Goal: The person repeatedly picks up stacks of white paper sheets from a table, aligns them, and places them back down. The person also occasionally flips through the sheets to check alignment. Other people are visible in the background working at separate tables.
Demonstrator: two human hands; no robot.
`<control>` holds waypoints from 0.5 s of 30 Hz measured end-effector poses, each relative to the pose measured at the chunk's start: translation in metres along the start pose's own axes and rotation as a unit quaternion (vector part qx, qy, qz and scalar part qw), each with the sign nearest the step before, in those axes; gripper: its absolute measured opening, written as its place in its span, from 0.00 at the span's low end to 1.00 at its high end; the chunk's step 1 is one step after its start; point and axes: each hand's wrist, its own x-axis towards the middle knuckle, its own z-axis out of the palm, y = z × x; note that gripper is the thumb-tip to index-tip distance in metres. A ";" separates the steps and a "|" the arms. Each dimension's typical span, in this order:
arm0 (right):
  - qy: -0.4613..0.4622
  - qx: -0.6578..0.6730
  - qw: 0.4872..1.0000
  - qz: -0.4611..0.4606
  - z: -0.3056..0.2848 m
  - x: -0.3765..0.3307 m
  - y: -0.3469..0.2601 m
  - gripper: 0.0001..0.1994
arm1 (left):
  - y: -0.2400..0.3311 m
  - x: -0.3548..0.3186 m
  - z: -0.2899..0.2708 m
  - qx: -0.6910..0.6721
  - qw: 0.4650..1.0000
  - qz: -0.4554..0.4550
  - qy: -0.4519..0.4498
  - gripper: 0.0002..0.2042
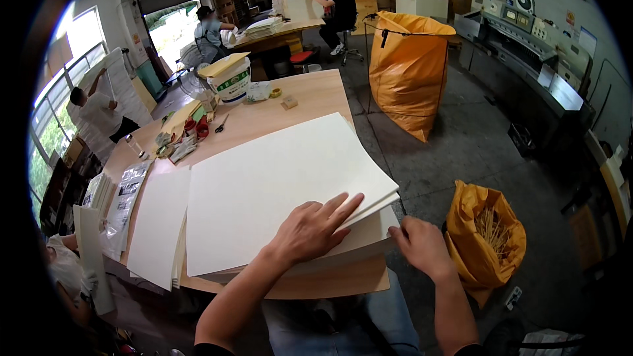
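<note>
at left, see a smaller pile of white sheets [157, 224] on the wooden table [316, 92]; farther off, green print on a white bucket [231, 90], too small to read surely. in the middle, near side, find the large white stack [283, 178], unprinted, upper sheets parted at the right. seemingly separating or squaring: left hand [308, 229] with fingers spread on top, right hand [422, 245] curled at the near-right corner, pinching or not, cannot tell. next, probably calls for steadying the loose edges. at far right, spot an illegible wall notice [587, 41].
</note>
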 end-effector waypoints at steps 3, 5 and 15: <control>0.048 0.085 0.995 -0.007 -0.018 0.011 -0.038 0.18 | -0.009 0.000 -0.006 0.002 0.999 0.047 0.023 0.32; 0.126 0.095 0.985 -0.066 0.004 0.016 -0.046 0.18 | -0.014 -0.003 0.001 -0.006 0.998 0.059 0.034 0.29; 0.031 0.482 0.871 0.092 0.008 0.032 -0.043 0.16 | -0.010 -0.011 0.001 -0.059 0.997 0.003 0.050 0.15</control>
